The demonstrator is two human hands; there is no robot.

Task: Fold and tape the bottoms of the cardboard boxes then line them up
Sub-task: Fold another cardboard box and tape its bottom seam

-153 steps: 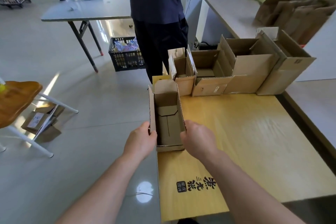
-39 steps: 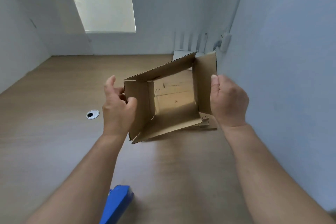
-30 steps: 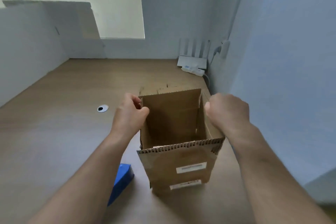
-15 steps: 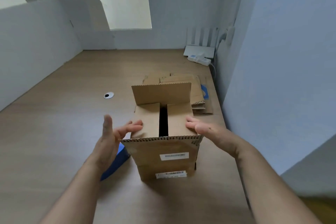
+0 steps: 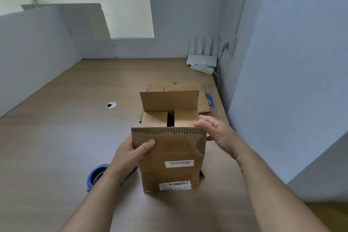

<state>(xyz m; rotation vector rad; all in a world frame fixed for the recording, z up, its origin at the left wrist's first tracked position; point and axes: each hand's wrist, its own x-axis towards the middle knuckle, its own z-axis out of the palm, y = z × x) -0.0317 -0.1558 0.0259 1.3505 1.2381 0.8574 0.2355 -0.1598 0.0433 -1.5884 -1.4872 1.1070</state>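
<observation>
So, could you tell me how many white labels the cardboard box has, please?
2. Both are on the near side of the cardboard box: the upper label halfway down, the lower label by its bottom edge. Its other sides are hidden and may carry more.

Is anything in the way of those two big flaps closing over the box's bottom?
Almost nothing. The short flaps are folded in, with nothing lying on them. Only the right hand is at their right edge, where the far flap and near flap would come down. The left hand grips the near flap.
</observation>
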